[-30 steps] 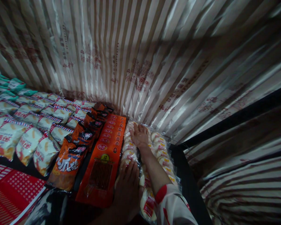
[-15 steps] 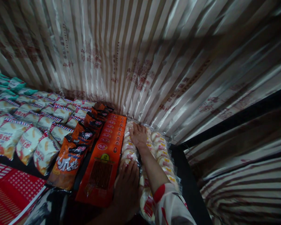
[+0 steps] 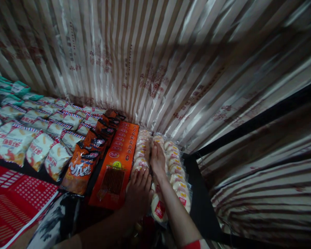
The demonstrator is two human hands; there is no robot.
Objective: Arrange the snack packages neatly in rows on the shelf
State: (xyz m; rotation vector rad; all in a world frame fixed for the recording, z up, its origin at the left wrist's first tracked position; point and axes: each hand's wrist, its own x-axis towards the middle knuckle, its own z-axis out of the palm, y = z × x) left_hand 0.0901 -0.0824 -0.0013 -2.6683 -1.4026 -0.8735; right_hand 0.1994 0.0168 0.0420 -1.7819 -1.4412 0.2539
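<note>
Overlapping clear packs of round white crackers or cakes stand in three rows at the right end of the shelf: a left row (image 3: 142, 145), a middle row (image 3: 159, 209) and a right row (image 3: 176, 169). My left hand (image 3: 138, 186) lies flat on the near part of the left row, fingers stretched forward. Between the left and middle rows is my right hand (image 3: 157, 159), turned on its edge, its fingers extended and touching the packs. Beside the left row lie overlapping orange packs of brown sticks (image 3: 111, 181).
Orange-and-black snack bags (image 3: 79, 173) stand left of the sticks, then several rows of white snack bags (image 3: 58, 159) and green bags (image 3: 19, 88). A red basket (image 3: 12, 204) is at lower left. Striped foil sheeting (image 3: 114, 52) rises behind; a dark bar (image 3: 248, 124) crosses at right.
My right hand has turned from palm-down on the packs to its edge between two rows. The left and middle rows stand further apart. My left hand stays on the left row.
</note>
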